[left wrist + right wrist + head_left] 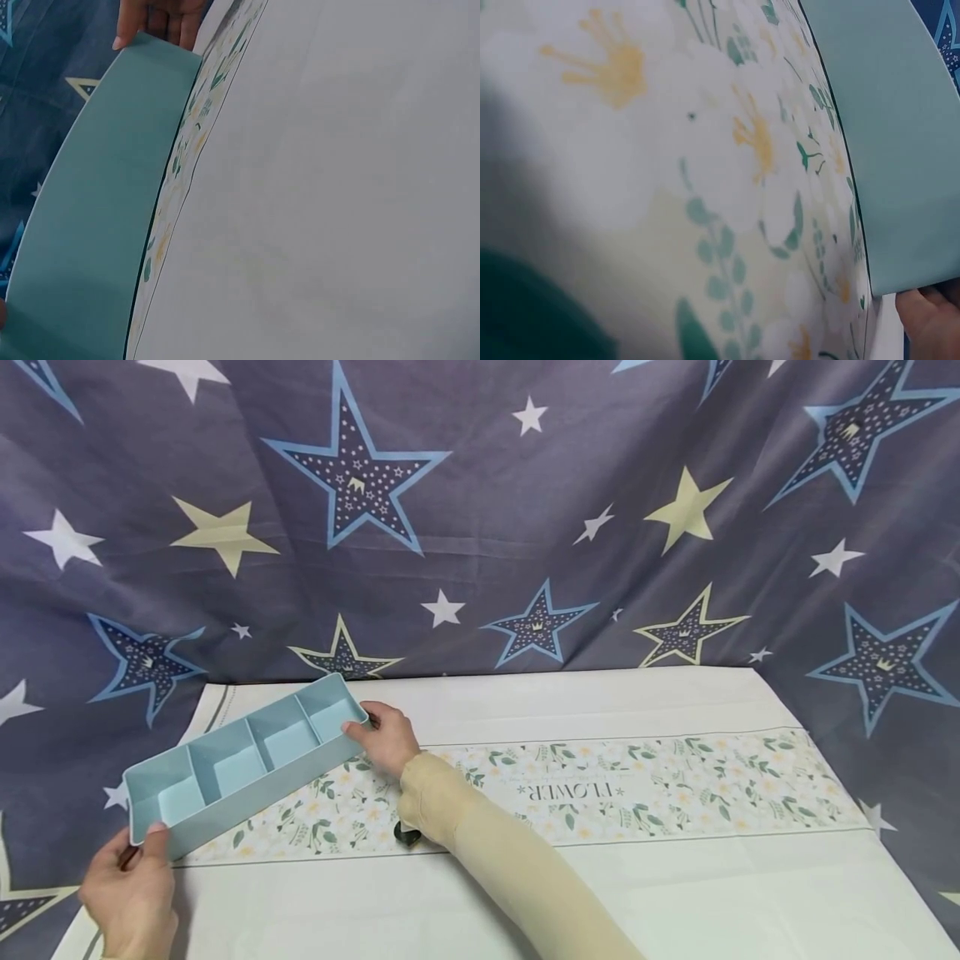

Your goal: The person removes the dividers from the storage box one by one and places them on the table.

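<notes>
A long light-blue organizer box [281,787], split into several compartments by three dividers, lies slantwise at the left of the table. Its open top faces up, and nothing shows inside the compartments. My left hand [133,893] grips the near left end, thumb over the rim and fingers beneath or behind the wall. At the far right end, my right hand [386,739] holds the box with the thumb at the inner rim. The left wrist view shows the long side wall [97,187] with the right hand [161,19] at its far end. In the right wrist view the same wall [900,135] stands over the cloth.
A white tablecloth [360,910] covers the table, with a floral band [712,785] printed "FLOWER" across it. Behind and at both sides hangs a dark curtain [480,527] with stars. A small dark round object [407,835] sits by the right sleeve [510,852].
</notes>
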A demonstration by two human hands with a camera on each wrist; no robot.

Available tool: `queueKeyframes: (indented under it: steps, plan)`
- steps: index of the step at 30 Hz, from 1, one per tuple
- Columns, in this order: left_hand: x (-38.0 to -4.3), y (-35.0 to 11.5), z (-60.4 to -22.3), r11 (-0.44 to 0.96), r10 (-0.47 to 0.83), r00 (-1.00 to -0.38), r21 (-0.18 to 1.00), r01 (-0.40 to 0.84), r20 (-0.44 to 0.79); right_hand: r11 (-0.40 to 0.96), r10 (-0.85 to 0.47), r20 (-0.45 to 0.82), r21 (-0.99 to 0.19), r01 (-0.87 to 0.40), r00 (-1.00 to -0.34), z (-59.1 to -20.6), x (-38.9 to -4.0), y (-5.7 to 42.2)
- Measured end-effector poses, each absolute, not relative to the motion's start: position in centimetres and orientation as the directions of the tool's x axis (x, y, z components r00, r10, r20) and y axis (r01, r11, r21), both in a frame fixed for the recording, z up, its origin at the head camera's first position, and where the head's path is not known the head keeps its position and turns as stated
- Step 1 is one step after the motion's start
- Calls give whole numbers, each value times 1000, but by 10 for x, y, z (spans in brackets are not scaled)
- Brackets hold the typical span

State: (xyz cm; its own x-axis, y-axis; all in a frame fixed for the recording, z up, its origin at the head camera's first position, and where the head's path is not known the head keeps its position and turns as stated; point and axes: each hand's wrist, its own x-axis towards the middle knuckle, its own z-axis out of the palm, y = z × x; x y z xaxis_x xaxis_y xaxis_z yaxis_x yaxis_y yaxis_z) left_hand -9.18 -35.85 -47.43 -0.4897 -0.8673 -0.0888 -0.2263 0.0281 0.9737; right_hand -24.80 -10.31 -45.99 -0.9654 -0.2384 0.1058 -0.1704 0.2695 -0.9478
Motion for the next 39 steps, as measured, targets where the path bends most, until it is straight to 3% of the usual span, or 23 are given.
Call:
queueKeyframes:
  steps: [13,23,28,39]
  plan:
    - [-97,-365,-484,13,-876,-475,982,-189,-80,273,-221,106,-948,-166,-969,-460,-247,-101]
    - [-107,-376,-509,78,-881,-471,971,-224,-38,267,-194,87,-954,-138,-977,-462,-242,-91]
    - [-111,-379,-520,162,-867,-497,954,-252,16,264,-178,80,-956,-126,-981,-461,-239,-84]
    - [-118,-370,-525,203,-851,-525,937,-285,25,236,-161,63,-966,-100,-985,-462,-231,-68]
